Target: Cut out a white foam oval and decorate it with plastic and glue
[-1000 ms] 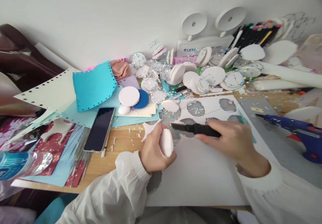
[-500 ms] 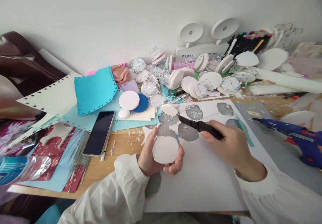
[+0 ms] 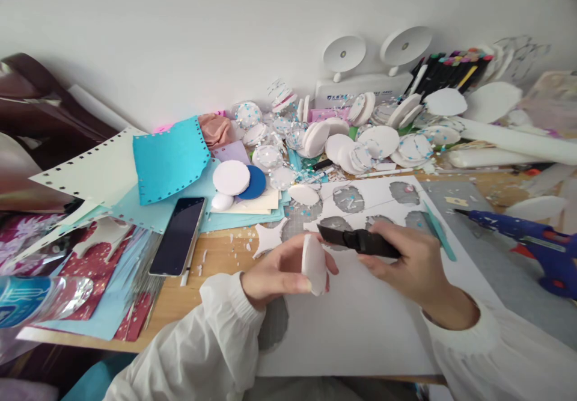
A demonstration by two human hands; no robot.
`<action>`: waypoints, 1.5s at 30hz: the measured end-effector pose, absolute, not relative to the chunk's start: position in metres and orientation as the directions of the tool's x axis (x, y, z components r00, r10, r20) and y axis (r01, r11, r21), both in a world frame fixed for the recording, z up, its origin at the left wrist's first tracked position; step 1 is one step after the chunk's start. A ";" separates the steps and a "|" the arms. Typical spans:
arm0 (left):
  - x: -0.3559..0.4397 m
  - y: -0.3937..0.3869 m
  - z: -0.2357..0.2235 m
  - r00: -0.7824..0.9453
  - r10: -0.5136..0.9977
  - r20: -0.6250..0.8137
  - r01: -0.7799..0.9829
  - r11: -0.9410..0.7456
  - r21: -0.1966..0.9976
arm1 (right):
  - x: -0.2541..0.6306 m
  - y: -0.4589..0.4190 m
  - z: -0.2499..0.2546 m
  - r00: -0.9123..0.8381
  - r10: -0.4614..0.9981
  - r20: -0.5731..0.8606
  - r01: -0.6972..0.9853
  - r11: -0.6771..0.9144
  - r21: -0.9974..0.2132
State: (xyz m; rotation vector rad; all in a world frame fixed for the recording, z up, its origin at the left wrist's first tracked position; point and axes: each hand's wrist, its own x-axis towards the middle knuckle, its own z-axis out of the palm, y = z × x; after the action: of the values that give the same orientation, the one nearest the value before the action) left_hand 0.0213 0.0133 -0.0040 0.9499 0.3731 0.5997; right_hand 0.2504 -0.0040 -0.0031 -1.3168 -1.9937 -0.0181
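Note:
Between the thumb and fingers of my left hand point(image 3: 282, 269) is a white foam disc point(image 3: 314, 265), turned on edge so its rim shows. My right hand point(image 3: 412, 263) grips a black utility knife point(image 3: 367, 243). Its dark blade point(image 3: 331, 234) is out and points left, close above the disc's upper edge; whether they touch I cannot tell. Below both hands lies a white foam sheet point(image 3: 356, 323) with several round holes, grey cutting mat showing through. A star-shaped white offcut point(image 3: 269, 237) rests just beyond my left hand.
A phone point(image 3: 178, 235) lies on the left by sheets of coloured paper point(image 3: 169, 160). Many white discs point(image 3: 381, 141) and beaded wire pieces are heaped along the wall. On the right are a blue glue gun point(image 3: 518, 238) and a teal strip point(image 3: 439, 232). A bottle point(image 3: 27, 300) lies far left.
My left hand has turned the disc from face-up to on edge and shifted slightly right. The knife in my right hand has moved slightly down, its blade now nearer the disc.

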 end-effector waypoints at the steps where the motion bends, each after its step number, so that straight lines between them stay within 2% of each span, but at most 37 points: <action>1: 0.021 0.014 -0.005 0.779 0.625 -0.038 -0.303 0.429 0.851 | 0.249 -0.005 -0.002 -0.217 0.779 0.588 0.775 0.504 -0.381; 6: 0.022 0.015 -0.013 0.745 0.666 -0.014 -0.310 0.365 0.878 | 0.242 -0.011 0.002 -0.264 0.760 0.594 0.655 0.593 -0.469; 11: 0.022 0.013 -0.015 0.723 0.690 -0.028 -0.228 0.278 0.933 | 0.239 -0.016 0.002 -0.432 0.724 0.538 0.585 0.679 -0.444; 15: 0.022 0.012 -0.017 0.709 0.704 -0.045 -0.183 0.245 0.952 | 0.235 -0.018 0.002 -0.503 0.702 0.505 0.604 0.703 -0.375; 25: 0.026 0.008 -0.024 0.669 0.743 0.013 -0.056 0.033 0.998 | 0.231 -0.019 -0.002 -0.488 0.729 0.480 0.648 0.671 -0.360; 45: 0.028 0.004 -0.020 0.662 0.749 -0.025 -0.040 0.068 0.997 | 0.228 -0.017 -0.005 -0.484 0.743 0.462 0.660 0.657 -0.365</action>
State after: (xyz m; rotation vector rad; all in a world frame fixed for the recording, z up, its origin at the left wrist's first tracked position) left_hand 0.0285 0.0044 -0.0198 1.3879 0.6486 0.6615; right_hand 0.2281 -0.0173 -0.0051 -1.0833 -2.2773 0.1832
